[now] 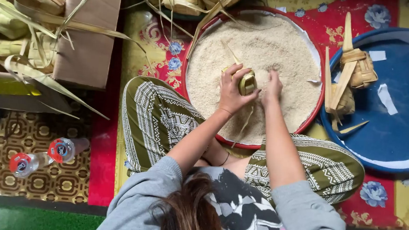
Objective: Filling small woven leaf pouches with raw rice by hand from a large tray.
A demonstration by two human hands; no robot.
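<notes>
Over a red-rimmed basin (313, 114) of rice, left hand (233, 90) clamped on a small yellow-green woven leaf pouch (248, 82), right hand (272, 86) cupped beside.

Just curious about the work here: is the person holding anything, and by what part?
The left hand holds a small woven leaf pouch by its side, over the basin of rice. The right hand rests in the rice beside it.

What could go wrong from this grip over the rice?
The left hand holds the woven leaf pouch tilted over the rice basin; grains could spill back out. The right hand digs near the basin's front rim, so rice may scatter onto the patterned mat. Loose leaf strips overhanging the basin could snag.
</notes>
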